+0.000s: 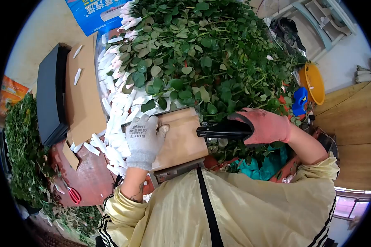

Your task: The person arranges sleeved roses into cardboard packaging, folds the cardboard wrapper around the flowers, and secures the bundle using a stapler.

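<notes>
My right hand [268,126], in a pink and dark glove, is closed around a black stapler [222,131]. Its nose points left, at the right edge of a brown cardboard sheet [180,142]. On the left part of that sheet lies my left hand [145,138] in a white printed glove, thumb apart and fingers toward the far edge. A dark-edged board or frame [169,174] shows under the cardboard. Beyond it, leafy green flower stems [202,53] are heaped, with white foam-like sleeves [121,111] at their left ends.
At the left stand a stack of black sheets [51,94] and a large brown cardboard [84,94]. Red-handled scissors [74,195] lie on the reddish table [92,177]. To the right are a blue tape dispenser-like object [299,101], an orange basin [315,84] and a teal plastic bag [264,166].
</notes>
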Demonstrator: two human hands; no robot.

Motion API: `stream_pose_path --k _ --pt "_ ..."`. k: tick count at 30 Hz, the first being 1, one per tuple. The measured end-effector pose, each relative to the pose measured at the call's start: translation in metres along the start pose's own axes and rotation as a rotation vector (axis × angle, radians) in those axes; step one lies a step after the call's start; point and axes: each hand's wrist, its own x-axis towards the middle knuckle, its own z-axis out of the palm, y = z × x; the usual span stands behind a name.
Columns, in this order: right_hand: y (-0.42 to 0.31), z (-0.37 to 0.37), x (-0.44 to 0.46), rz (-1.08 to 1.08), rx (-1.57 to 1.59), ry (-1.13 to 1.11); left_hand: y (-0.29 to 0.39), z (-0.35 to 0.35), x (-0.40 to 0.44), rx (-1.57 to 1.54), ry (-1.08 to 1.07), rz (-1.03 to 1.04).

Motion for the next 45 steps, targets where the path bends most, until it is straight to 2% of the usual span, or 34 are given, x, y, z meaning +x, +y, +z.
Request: stream_pose_path --k 5,10,14,16,17,19,20,23,25,26,29,32,35,40,41,42,43,44,45 --pt "0.016 0.008 0.014 0.014 -0.057 -0.04 0.002 0.006 -0.002 0.027 0.03 -0.04" --pt "0.025 0.008 0.029 0.144 0.092 -0.107 0.001 0.012 -0.002 0.031 0.095 -0.034" --pt "0.037 0.019 0.04 0.165 0.117 -0.14 0.0 0.016 -0.002 0.05 0.149 -0.008" --pt "0.047 0.017 0.04 -0.02 0.291 -0.102 0.0 0.016 -0.002 0.038 0.132 -0.018" --pt "0.048 0.016 0.043 -0.023 0.288 -0.103 -0.001 0.016 -0.001 0.039 0.135 -0.021" --pt "0.048 0.016 0.045 -0.073 0.54 -0.199 -0.002 0.018 -0.002 0.025 0.14 -0.013" --pt "0.045 0.016 0.044 -0.074 0.538 -0.2 -0.001 0.017 -0.002 0.026 0.141 -0.015" --pt "0.024 0.014 0.041 -0.013 0.465 -0.146 0.0 0.014 -0.002 0.039 0.13 -0.016" --pt "0.007 0.007 0.037 0.159 0.311 -0.211 0.002 0.014 -0.002 0.065 0.143 -0.012" --pt "0.011 0.012 0.037 0.167 0.315 -0.204 0.002 0.014 -0.002 0.061 0.142 -0.001" --pt "0.023 0.035 0.04 0.064 -0.055 0.002 0.002 0.013 -0.001 0.044 0.129 -0.012" --pt "0.01 0.025 0.038 0.132 -0.152 -0.068 0.002 0.012 -0.003 0.049 0.113 -0.02" --pt "0.021 0.036 0.036 0.085 -0.139 -0.014 0.001 0.012 -0.003 0.057 0.135 -0.017" --pt "0.018 0.037 0.013 -0.017 0.133 -0.029 0.002 0.007 -0.003 0.033 0.129 -0.01" --pt "0.017 0.03 0.007 -0.017 0.199 -0.033 -0.001 0.009 -0.004 -0.005 0.217 0.047" --pt "0.009 0.015 -0.001 0.093 0.193 -0.063 -0.008 0.015 -0.004 0.033 0.174 0.097" --pt "0.012 0.009 -0.013 0.073 0.236 0.016 -0.018 0.021 -0.005 0.094 0.132 0.117" --pt "0.029 0.012 -0.023 0.122 0.315 0.022 -0.025 0.036 -0.008 0.144 0.226 0.141" --pt "0.012 0.003 -0.033 0.105 0.542 0.087 -0.017 0.033 -0.003 0.236 0.058 0.08"
